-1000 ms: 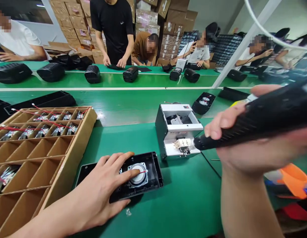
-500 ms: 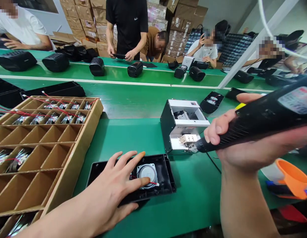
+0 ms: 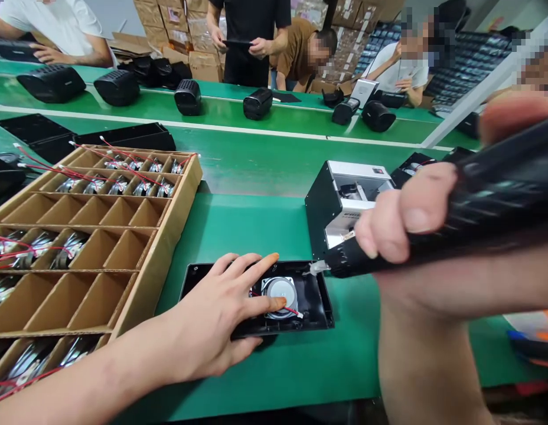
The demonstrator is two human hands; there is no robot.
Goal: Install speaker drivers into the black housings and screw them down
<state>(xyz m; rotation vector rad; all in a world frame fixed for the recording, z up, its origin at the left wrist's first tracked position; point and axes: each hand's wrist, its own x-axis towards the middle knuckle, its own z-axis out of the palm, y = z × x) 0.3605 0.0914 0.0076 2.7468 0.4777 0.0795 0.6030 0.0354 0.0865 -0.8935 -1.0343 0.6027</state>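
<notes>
My left hand (image 3: 232, 301) lies with spread fingers across a black plastic speaker housing (image 3: 320, 295). Its index finger touches the round speaker driver (image 3: 283, 293) seated inside, and its thumb rests along the near side. A short red wire (image 3: 293, 310) with a white plug lies over the driver's lower edge. My right hand (image 3: 416, 236) is wrapped round a black electric screwdriver (image 3: 486, 195), held slanting down to the left. The screwdriver's clear tip (image 3: 318, 268) is at the housing's far right corner; whether it touches cannot be made out.
A divided cardboard box (image 3: 192, 183) with several wired speaker drivers stands at left. Behind the screwdriver is a silver-and-black screw feeder (image 3: 320, 203). Finished-looking speakers (image 3: 257, 103) line the green belt, with several people beyond. An orange object (image 3: 546, 327) sits at right.
My right hand has brought the screwdriver tip from the screw feeder down and left to the housing's far right corner. My left hand keeps its place on the housing. The camera view has shifted.
</notes>
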